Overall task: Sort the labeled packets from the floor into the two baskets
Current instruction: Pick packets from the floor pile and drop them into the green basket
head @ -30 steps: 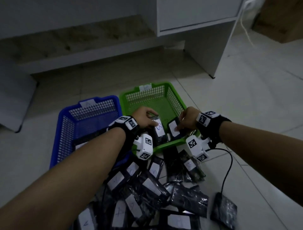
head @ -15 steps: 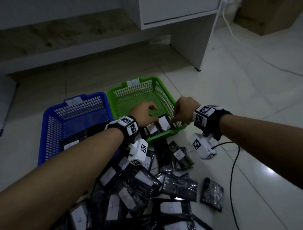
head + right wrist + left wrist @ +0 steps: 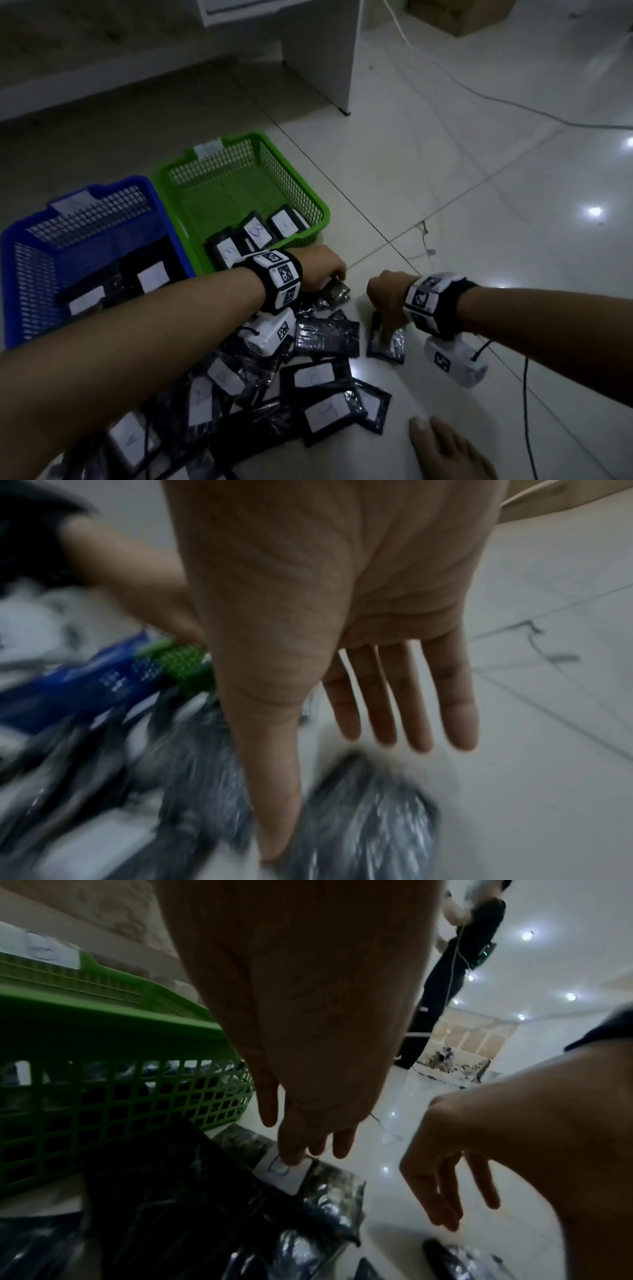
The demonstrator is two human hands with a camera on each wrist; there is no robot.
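- Your left hand (image 3: 301, 1139) is down at the pile's far edge, fingers loose and extended, one fingertip touching the white label of a packet (image 3: 284, 1171) just outside the green basket (image 3: 113, 1096).
- Your right hand (image 3: 385, 298) reaches with fingers spread, empty, thumb down on a lone packet (image 3: 387, 342) beneath it.
- Step in hand: the next pick-ups.
- Next, read each label, pinch an edge, then carry it to the green basket or the blue basket (image 3: 20, 274).
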